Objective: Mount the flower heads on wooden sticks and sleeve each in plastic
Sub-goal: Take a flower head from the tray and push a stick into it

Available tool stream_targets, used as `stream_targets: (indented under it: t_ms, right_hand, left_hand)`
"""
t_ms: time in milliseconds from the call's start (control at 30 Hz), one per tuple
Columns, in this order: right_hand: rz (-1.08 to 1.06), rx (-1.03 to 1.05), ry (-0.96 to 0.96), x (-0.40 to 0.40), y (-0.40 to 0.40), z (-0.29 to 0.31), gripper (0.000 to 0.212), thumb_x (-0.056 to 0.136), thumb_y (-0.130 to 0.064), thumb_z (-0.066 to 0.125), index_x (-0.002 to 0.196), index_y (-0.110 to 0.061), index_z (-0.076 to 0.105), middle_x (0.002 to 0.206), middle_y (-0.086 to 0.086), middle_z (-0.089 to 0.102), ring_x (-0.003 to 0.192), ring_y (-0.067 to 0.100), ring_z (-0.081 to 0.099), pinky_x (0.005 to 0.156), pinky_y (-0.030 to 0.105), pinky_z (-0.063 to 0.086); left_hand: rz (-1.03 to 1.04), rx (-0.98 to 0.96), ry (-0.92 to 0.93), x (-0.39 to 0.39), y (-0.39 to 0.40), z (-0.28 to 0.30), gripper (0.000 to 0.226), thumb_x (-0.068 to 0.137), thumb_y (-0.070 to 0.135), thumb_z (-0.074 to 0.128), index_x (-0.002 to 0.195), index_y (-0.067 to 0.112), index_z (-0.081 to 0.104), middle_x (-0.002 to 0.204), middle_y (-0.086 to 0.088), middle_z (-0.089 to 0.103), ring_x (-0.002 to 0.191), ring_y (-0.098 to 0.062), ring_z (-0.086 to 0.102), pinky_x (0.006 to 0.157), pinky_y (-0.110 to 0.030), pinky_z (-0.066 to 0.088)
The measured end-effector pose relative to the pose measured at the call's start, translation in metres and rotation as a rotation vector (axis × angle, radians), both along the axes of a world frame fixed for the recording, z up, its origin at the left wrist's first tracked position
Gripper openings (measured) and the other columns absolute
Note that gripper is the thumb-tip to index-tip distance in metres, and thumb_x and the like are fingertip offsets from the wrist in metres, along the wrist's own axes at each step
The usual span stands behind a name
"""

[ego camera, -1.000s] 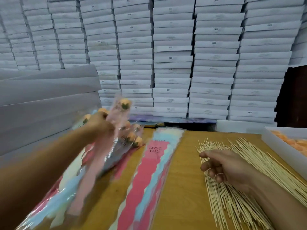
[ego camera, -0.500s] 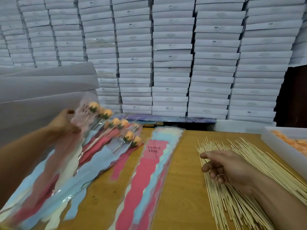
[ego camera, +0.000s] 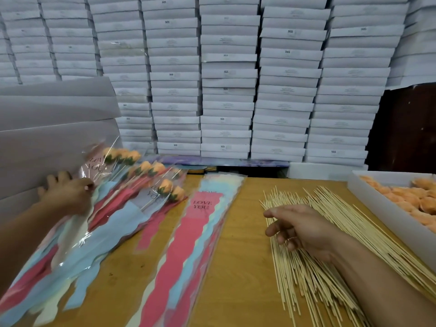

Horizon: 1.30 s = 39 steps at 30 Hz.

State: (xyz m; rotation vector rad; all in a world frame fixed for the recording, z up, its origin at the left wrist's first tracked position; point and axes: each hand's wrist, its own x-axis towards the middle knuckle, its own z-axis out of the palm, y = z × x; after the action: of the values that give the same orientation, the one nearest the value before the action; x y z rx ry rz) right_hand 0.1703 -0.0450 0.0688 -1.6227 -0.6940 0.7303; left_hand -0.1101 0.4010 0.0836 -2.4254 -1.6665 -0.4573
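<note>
A pile of sleeved orange flowers on sticks lies at the left of the wooden table. My left hand rests on the left edge of that pile, its fingers straight and its thumb touching a pink "LOVE YOU" sleeve. A stack of empty pink, blue and cream plastic sleeves lies in the middle. Several loose wooden sticks are spread out at the right. My right hand hovers just over them with loosely curled fingers and holds nothing. Orange flower heads fill a white tray at the far right.
Tall stacks of flat white boxes wall off the back of the table. Large grey flat sheets lean at the left behind the flower pile. A dark wooden panel stands at the back right.
My left hand carried a pink sleeved flower leftward, laid it on the pile and let it go. My right hand stayed over the sticks.
</note>
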Motion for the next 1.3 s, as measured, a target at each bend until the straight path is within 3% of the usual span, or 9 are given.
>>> stream_targets:
  t_ms: [233, 400, 500, 633, 833, 967, 1067, 1167, 1300]
  right_hand:
    - [-0.009, -0.026, -0.04, 0.0, -0.002, 0.0, 0.02, 0.101, -0.023, 0.059, 0.113, -0.009, 0.068, 0.08, 0.011, 0.076, 0.057, 0.015, 0.061, 0.042, 0.024, 0.044]
    - [-0.005, -0.02, -0.044, 0.002, -0.003, 0.001, 0.02, 0.101, -0.024, 0.061, 0.114, -0.01, 0.067, 0.08, 0.01, 0.076, 0.058, 0.015, 0.062, 0.043, 0.024, 0.044]
    - [-0.014, -0.013, -0.046, 0.002, -0.003, 0.001, 0.02, 0.101, -0.025, 0.062, 0.113, -0.01, 0.068, 0.08, 0.01, 0.076, 0.058, 0.015, 0.062, 0.043, 0.024, 0.044]
    - [-0.016, -0.009, -0.051, 0.002, -0.002, 0.0, 0.019, 0.1, -0.025, 0.062, 0.111, -0.011, 0.068, 0.078, 0.009, 0.076, 0.057, 0.014, 0.062, 0.042, 0.024, 0.043]
    - [-0.024, -0.002, -0.049, 0.005, -0.004, -0.001, 0.018, 0.101, -0.024, 0.061, 0.111, -0.011, 0.067, 0.079, 0.009, 0.076, 0.057, 0.014, 0.063, 0.042, 0.024, 0.044]
    - [-0.077, -0.036, -0.156, 0.009, -0.003, -0.004, 0.014, 0.103, -0.023, 0.056, 0.109, -0.017, 0.067, 0.077, 0.006, 0.077, 0.055, 0.012, 0.064, 0.045, 0.023, 0.047]
    - [-0.157, -0.156, -0.39, 0.013, -0.003, -0.007, 0.016, 0.102, -0.016, 0.053, 0.103, -0.021, 0.068, 0.076, 0.002, 0.076, 0.058, 0.01, 0.068, 0.051, 0.025, 0.053]
    - [-0.226, -0.27, -0.606, 0.02, -0.003, -0.011, 0.016, 0.099, -0.023, 0.057, 0.108, -0.024, 0.069, 0.088, -0.005, 0.074, 0.076, 0.009, 0.071, 0.074, 0.033, 0.06]
    - [-0.321, -0.351, -0.744, 0.025, -0.006, -0.009, 0.018, 0.096, -0.034, 0.06, 0.107, -0.028, 0.072, 0.099, -0.009, 0.073, 0.087, 0.012, 0.068, 0.081, 0.036, 0.058]
  left_hand:
    - [-0.056, 0.132, 0.016, 0.005, -0.001, 0.02, 0.021, 0.096, 0.036, 0.052, 0.108, 0.019, 0.058, 0.112, -0.02, 0.058, 0.106, -0.039, 0.055, 0.093, -0.048, 0.04]
    - [-0.108, 0.233, 0.166, 0.009, -0.011, 0.025, 0.027, 0.094, 0.039, 0.056, 0.108, 0.017, 0.053, 0.106, -0.012, 0.057, 0.087, -0.029, 0.055, 0.067, -0.038, 0.044]
    - [-0.151, 0.283, 0.138, 0.027, -0.033, 0.032, 0.03, 0.091, 0.038, 0.061, 0.109, 0.015, 0.054, 0.101, -0.012, 0.054, 0.082, -0.03, 0.054, 0.063, -0.038, 0.049]
    - [-0.352, 0.222, -0.091, 0.087, -0.089, 0.042, 0.019, 0.093, 0.019, 0.055, 0.11, 0.011, 0.056, 0.11, -0.017, 0.058, 0.086, -0.033, 0.057, 0.068, -0.041, 0.049]
    - [-0.591, -0.371, -0.659, 0.204, -0.236, 0.025, 0.004, 0.089, 0.018, 0.063, 0.09, 0.016, 0.06, 0.084, -0.004, 0.066, 0.073, -0.021, 0.061, 0.062, -0.033, 0.052]
    - [-0.555, -0.768, -1.055, 0.253, -0.318, 0.004, 0.004, 0.087, 0.016, 0.061, 0.09, 0.017, 0.064, 0.086, -0.005, 0.066, 0.076, -0.023, 0.061, 0.066, -0.032, 0.053]
    - [-0.467, -0.728, -1.186, 0.263, -0.35, -0.01, 0.006, 0.088, 0.016, 0.058, 0.093, 0.018, 0.061, 0.087, 0.001, 0.064, 0.082, -0.02, 0.061, 0.078, -0.038, 0.054]
    - [-0.502, -0.568, -1.248, 0.255, -0.364, -0.03, 0.003, 0.094, 0.02, 0.056, 0.095, 0.022, 0.056, 0.087, 0.007, 0.061, 0.086, -0.017, 0.059, 0.075, -0.034, 0.046]
    - [-0.647, -0.369, -1.125, 0.245, -0.366, -0.048, 0.002, 0.098, 0.026, 0.054, 0.1, 0.025, 0.054, 0.084, 0.012, 0.058, 0.083, -0.012, 0.057, 0.072, -0.035, 0.044]
